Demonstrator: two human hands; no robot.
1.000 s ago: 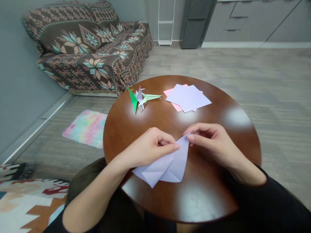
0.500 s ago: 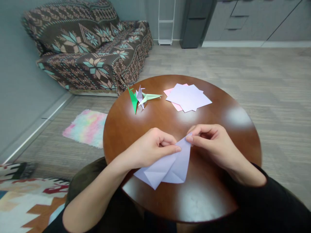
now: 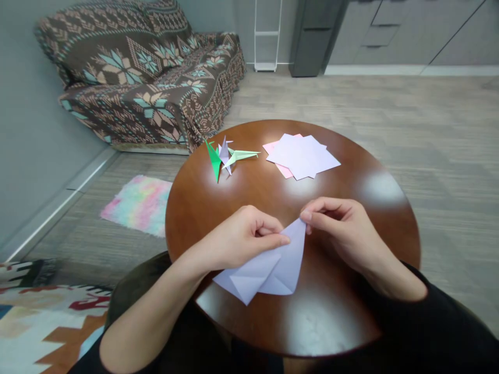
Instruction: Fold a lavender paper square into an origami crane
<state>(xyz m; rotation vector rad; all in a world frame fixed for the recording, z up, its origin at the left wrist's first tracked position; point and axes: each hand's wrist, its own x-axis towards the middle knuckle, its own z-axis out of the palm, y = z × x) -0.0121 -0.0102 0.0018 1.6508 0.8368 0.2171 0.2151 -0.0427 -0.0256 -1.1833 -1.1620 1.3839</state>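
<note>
Round brown table (image 3: pixel 351 192) bears paper cranes (image 3: pixel 226 156), paper sheets (image 3: pixel 302 156).

Lavender folded paper (image 3: pixel 268 270), brown table (image 3: pixel 351 171), green cranes (image 3: pixel 224 156), brown-teal patterned sofa throw (image 3: pixel 148 78).

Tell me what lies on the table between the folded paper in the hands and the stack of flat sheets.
Nothing: in the head view, only bare brown table separates the lilac folded paper from the stack of sheets.

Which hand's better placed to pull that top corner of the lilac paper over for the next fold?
Right, probably. The right hand already pinches the top corner of the lilac paper, free to move. The left hand pinches the upper edge beside it, better placed to hold the sheet steady above the table.
</note>
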